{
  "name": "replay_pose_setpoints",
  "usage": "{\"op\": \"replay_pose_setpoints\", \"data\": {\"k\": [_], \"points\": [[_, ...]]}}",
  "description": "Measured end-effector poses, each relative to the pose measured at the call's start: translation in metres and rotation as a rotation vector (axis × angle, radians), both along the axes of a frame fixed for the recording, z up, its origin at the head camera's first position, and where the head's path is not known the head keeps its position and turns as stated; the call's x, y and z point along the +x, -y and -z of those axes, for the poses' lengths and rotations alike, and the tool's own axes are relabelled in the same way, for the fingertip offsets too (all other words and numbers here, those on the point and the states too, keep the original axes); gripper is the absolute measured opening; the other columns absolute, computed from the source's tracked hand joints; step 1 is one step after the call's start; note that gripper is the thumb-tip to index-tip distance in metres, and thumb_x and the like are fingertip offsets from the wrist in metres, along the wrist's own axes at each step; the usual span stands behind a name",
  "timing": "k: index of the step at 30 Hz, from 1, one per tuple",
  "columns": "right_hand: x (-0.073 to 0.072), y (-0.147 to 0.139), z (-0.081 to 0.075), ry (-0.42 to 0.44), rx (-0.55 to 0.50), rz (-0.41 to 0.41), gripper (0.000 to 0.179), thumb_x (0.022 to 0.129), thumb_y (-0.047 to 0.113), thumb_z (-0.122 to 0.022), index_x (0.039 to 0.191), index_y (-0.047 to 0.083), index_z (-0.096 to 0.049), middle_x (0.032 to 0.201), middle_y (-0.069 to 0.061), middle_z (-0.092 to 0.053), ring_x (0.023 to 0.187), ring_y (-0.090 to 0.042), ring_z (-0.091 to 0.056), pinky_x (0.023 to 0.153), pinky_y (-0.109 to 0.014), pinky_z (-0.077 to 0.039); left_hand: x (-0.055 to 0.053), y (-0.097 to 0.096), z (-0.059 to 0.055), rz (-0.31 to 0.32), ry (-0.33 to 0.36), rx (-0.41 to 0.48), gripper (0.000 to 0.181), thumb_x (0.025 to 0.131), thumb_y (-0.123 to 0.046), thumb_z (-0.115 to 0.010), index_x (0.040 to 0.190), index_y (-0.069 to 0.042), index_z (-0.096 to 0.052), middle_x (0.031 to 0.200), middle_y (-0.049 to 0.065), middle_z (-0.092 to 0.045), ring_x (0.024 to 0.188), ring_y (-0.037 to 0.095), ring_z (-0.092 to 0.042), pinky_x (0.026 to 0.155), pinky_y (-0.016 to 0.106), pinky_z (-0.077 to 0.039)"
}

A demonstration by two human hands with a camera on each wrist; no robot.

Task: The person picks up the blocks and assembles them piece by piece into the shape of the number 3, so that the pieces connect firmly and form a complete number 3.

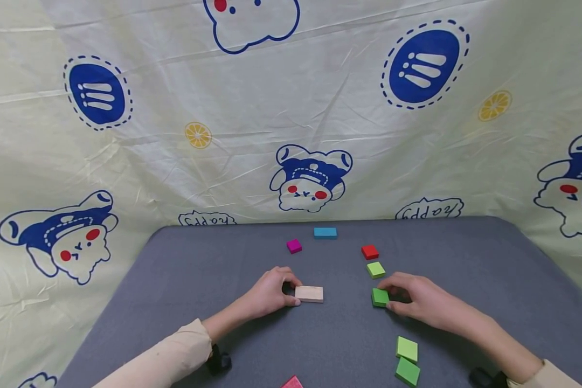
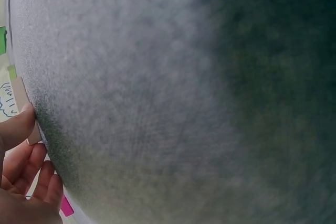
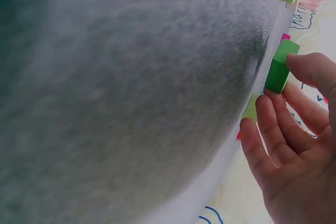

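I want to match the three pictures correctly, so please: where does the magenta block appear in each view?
Head: the magenta block is below centre, beyond the left hand.
Left wrist: bottom left, a partly hidden magenta block beside the fingers.
Right wrist: upper right, a small patch just above the green block.
Shared landmark: the left hand.

The head camera looks forward and down from above the grey table [image 1: 349, 334], the printed curtain [image 1: 233, 178] at 12 o'clock. The wrist cameras sit close to the tabletop: the left one sees the left hand [image 1: 271, 292] at 8 o'clock, the right one the right hand [image 1: 425, 300] at 4. Head and right-wrist views share the gripped green block [image 1: 380, 297].
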State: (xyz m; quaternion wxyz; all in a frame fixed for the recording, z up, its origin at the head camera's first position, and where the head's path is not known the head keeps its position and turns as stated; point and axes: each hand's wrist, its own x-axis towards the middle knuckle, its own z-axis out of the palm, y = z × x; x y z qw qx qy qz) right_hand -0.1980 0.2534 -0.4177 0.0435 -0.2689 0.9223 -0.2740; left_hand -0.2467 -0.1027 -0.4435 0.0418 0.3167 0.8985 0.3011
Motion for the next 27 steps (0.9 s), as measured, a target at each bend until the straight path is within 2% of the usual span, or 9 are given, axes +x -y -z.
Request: {"op": "replay_pose_setpoints", "data": {"k": [4, 11, 14, 18, 27], "points": [[-0.002, 0.007, -0.003, -0.01, -0.004, -0.019, 0.032, 0.088, 0.022, -0.075, 0.118, 0.018, -0.065, 0.106, 0.012, -0.06, 0.093, -0.011, -0.058, 0.078, -0.035, -0.05, 0.001, 0.0, 0.0, -0.008, 0.007, -0.003, 0.023, 0.08, -0.016, -0.083, 0.102, -0.011, -0.074, 0.093, -0.009, -0.06, 0.092, 0.013, -0.052, 0.083, 0.031, -0.042], [-0.007, 0.023, -0.01, 0.048, 0.027, -0.01, 0.034, 0.087, 0.02, -0.075, 0.119, 0.019, -0.065, 0.106, 0.013, -0.06, 0.096, -0.012, -0.057, 0.082, -0.038, -0.05, 0.002, 0.0, 0.001, -0.013, 0.001, 0.001, 0.023, 0.08, -0.015, -0.083, 0.101, -0.011, -0.074, 0.093, -0.009, -0.06, 0.092, 0.012, -0.051, 0.083, 0.031, -0.043], [-0.01, 0.03, -0.011, 0.05, 0.028, -0.037, 0.033, 0.087, 0.021, -0.074, 0.119, 0.018, -0.066, 0.106, 0.012, -0.06, 0.095, -0.012, -0.057, 0.082, -0.039, -0.05, 0.002, 0.0, 0.001, -0.012, -0.002, 0.005, 0.023, 0.08, -0.015, -0.083, 0.101, -0.011, -0.074, 0.094, -0.009, -0.06, 0.092, 0.012, -0.051, 0.083, 0.03, -0.043], [-0.014, 0.038, -0.013, 0.042, 0.016, -0.073, 0.032, 0.088, 0.023, -0.074, 0.119, 0.018, -0.066, 0.106, 0.012, -0.061, 0.096, -0.013, -0.057, 0.081, -0.039, -0.05, 0.003, 0.0, 0.001, -0.014, -0.004, 0.006, 0.023, 0.08, -0.016, -0.082, 0.102, -0.012, -0.074, 0.094, -0.009, -0.06, 0.092, 0.012, -0.051, 0.084, 0.031, -0.043], [-0.022, 0.056, -0.011, 0.066, 0.032, -0.092, 0.032, 0.088, 0.025, -0.074, 0.118, 0.019, -0.067, 0.104, 0.013, -0.06, 0.096, -0.013, -0.057, 0.08, -0.037, -0.049, 0.004, 0.0, 0.0, -0.021, 0.01, 0.01, 0.023, 0.081, -0.016, -0.082, 0.103, -0.012, -0.074, 0.095, -0.009, -0.06, 0.094, 0.013, -0.051, 0.085, 0.031, -0.043]]}}
